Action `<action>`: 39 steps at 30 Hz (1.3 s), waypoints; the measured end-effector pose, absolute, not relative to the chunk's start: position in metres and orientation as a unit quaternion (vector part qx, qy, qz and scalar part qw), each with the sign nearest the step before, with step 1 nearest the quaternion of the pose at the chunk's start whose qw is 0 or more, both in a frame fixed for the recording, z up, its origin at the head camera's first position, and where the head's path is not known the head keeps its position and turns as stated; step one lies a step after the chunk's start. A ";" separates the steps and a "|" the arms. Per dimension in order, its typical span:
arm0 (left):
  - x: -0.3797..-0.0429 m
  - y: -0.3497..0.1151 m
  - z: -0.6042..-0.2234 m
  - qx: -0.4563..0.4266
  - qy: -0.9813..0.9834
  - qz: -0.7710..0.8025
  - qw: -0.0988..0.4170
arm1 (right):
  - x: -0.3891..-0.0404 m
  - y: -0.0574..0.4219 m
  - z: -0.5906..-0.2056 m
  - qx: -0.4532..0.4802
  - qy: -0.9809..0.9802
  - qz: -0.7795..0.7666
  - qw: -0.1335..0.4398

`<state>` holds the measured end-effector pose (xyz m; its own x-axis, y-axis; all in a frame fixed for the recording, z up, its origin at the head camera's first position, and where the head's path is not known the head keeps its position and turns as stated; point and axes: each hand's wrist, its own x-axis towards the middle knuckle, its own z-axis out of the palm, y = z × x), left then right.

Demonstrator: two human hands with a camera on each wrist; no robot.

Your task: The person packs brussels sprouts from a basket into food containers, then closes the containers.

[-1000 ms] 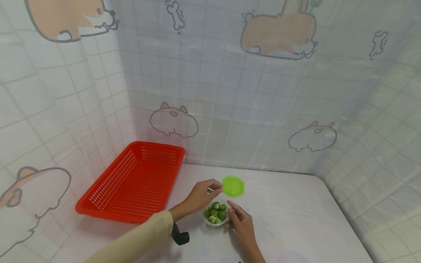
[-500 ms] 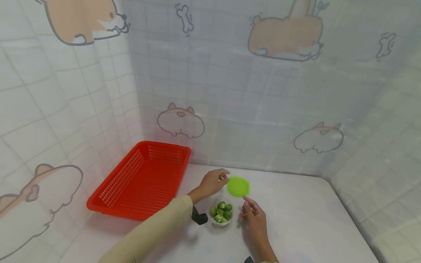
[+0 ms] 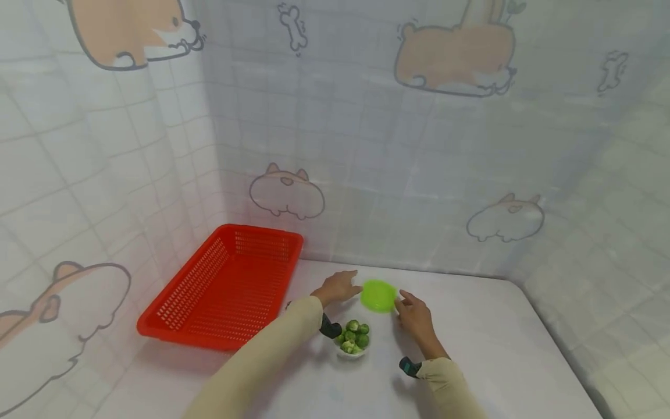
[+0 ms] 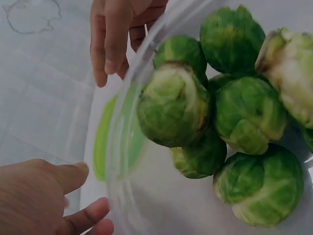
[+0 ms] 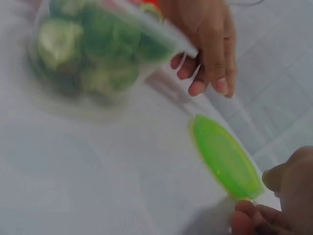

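Note:
A bright green lid [image 3: 378, 295] lies flat on the white table, and both hands reach toward it from opposite sides. My left hand [image 3: 339, 287] is at its left edge, thumb and fingers spread with nothing between them. On the other side, my right hand [image 3: 415, 315] has its fingertips right at the lid's right edge; in the right wrist view, thumb and fingers [image 5: 244, 210] stand apart around that edge. Nearer to me sits a clear plastic bowl [image 4: 124, 196] of Brussels sprouts [image 3: 354, 337], partly behind the left wrist's black camera mount in the head view.
A large red perforated basket [image 3: 225, 285] stands to the left, close to the left forearm. Light curtains [image 3: 366, 174] with cartoon dogs enclose the table [image 3: 471, 349] at the back and sides.
My left hand has left the bowl and moved forward to the lid's left side. My right hand has moved from beside the bowl to the lid's right edge. Bowl and lid stay put.

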<state>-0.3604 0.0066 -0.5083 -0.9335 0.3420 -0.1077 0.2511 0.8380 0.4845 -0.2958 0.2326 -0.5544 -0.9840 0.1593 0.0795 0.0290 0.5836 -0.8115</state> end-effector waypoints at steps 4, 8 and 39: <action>-0.363 0.015 -0.512 0.145 0.957 0.218 0.126 | -0.307 0.234 -0.558 -0.044 -0.916 0.386 0.095; -0.363 0.019 -0.514 0.128 0.960 0.209 0.131 | -0.315 0.233 -0.557 -0.046 -0.925 0.365 0.101; -0.348 0.008 -0.499 0.170 0.937 0.297 0.065 | -0.310 0.218 -0.551 -0.034 -0.886 0.447 0.117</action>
<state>-0.3484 0.0077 -0.4987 -0.9338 0.3572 -0.0214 0.2798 0.7661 0.5787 -0.3103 0.2184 -0.5508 -0.9703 0.1647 0.1774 -0.0445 0.5990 -0.7995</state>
